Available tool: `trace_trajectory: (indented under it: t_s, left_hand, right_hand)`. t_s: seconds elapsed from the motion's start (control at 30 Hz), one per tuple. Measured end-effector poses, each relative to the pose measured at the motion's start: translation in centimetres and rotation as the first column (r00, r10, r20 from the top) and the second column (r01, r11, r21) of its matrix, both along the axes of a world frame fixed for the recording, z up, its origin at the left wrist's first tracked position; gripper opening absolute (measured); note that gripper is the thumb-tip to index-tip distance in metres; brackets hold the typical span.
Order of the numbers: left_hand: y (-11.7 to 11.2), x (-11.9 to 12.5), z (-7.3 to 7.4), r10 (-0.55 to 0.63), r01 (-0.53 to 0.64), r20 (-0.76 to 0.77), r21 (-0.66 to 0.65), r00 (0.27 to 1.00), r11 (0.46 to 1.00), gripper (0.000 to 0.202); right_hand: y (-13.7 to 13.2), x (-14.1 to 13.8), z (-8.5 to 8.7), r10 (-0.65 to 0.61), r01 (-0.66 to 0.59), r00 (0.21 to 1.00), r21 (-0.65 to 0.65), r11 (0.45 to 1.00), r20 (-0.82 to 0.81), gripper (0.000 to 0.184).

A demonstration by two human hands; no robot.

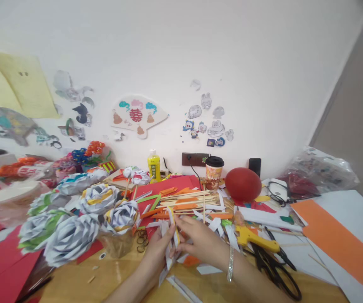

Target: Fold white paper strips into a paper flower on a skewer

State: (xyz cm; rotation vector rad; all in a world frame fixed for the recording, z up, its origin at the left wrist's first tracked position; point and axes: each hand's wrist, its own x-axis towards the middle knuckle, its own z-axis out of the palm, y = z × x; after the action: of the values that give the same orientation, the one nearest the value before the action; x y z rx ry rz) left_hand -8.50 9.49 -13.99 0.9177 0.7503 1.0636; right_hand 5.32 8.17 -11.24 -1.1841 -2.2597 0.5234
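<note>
Both my hands meet low in the middle of the head view, over a wooden table. My left hand and my right hand, which wears a silver bracelet, are closed together on a bundle of folded white paper strips with a yellow-orange edge. Loose white strips lie on the wood just below them. Just beyond my fingers lies a heap of wooden sticks and coloured paper scraps on red paper.
Several grey-white paper flowers crowd the left. A yellow glue gun and black scissors lie right of my hands, near orange paper. A paper cup, a yellow bottle and a red ball stand along the wall.
</note>
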Motion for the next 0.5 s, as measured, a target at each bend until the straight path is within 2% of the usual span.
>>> trace_trajectory:
  t_s: [0.1,0.17,0.23,0.3,0.33,0.4,0.47,0.5]
  left_hand:
    - [0.2,-0.2,0.1,0.036,-0.036,-0.006,0.015,0.999,0.999,0.035]
    - [0.4,-0.4,0.2,0.078,-0.078,0.0,0.042,0.997,0.996,0.031]
    - [0.7,-0.6,0.2,0.093,-0.093,0.001,0.058,0.996,0.994,0.03]
    - [1.0,-0.8,0.2,0.087,-0.086,-0.006,0.064,0.996,0.994,0.031]
    - [1.1,-0.9,0.2,0.087,-0.086,-0.011,0.066,0.996,0.994,0.032]
    - [1.3,-1.0,0.1,0.1,-0.098,-0.028,0.071,0.995,0.993,0.034]
    - [1.6,-1.1,0.1,0.122,-0.118,-0.044,0.074,0.992,0.99,0.037]
    - [1.6,-1.1,0.2,0.138,-0.134,-0.044,0.075,0.989,0.988,0.037]
  right_hand:
    - [0.0,1.2,1.5,-0.029,0.029,1.0,0.037,0.999,-0.004,0.066]
    - [0.1,2.7,2.7,-0.161,0.166,0.985,0.085,0.982,-0.061,0.047]
    - [0.4,4.4,3.6,-0.332,0.339,0.94,0.122,0.933,-0.077,0.034]
    - [0.7,5.9,3.8,-0.419,0.412,0.908,0.125,0.902,0.028,0.029]
    - [0.8,6.3,3.6,-0.409,0.397,0.906,0.115,0.911,0.112,0.026]
    - [1.0,6.7,2.7,-0.275,0.268,0.924,0.062,0.961,0.266,0.027]
    - [1.1,6.3,1.5,-0.116,0.122,0.933,0.002,0.992,0.34,0.035]
    - [1.1,6.0,1.0,-0.083,0.094,0.934,-0.013,0.996,0.349,0.038]
